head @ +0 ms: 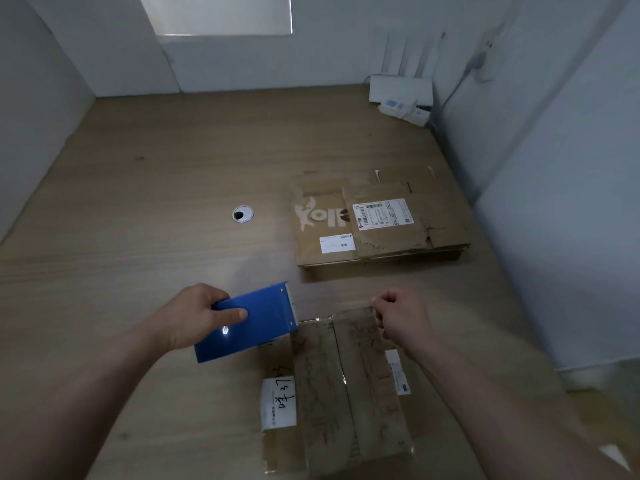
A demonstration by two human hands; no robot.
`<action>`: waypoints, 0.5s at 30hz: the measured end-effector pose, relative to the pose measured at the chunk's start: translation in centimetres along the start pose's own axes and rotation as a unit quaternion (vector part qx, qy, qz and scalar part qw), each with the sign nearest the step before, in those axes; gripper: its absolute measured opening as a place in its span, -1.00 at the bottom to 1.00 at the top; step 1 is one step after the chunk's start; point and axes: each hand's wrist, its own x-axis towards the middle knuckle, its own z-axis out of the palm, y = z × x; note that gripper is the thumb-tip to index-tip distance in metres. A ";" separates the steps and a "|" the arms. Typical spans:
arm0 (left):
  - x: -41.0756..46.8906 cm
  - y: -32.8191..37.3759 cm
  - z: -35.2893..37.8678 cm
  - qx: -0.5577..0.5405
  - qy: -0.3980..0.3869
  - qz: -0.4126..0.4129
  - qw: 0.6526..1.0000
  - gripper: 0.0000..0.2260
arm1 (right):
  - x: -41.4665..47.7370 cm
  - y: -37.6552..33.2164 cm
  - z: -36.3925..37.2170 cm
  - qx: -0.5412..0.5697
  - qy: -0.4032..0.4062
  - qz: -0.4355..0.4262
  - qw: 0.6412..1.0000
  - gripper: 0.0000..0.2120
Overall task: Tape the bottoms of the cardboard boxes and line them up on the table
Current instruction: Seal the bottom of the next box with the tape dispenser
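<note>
In the head view, the left hand [194, 317] grips a blue tape dispenser [249, 323], thumb across its side. A strip of clear tape [332, 317] runs from it to the right hand [398, 318], whose curled fingers seem to pinch the tape's end. Just below both hands lies the cardboard box [339, 393], flaps shut. Beyond the right hand, a stack of flattened cardboard boxes [377, 223] waits on the worktop [156, 202]. This box looks to be mid-taping, and none is lined up yet.
</note>
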 end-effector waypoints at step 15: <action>0.0 0.0 1.1 0.008 0.000 -0.005 1.000 -0.74 | -1.7 0.5 2.0 -0.075 0.154 -0.036 0.985 -0.54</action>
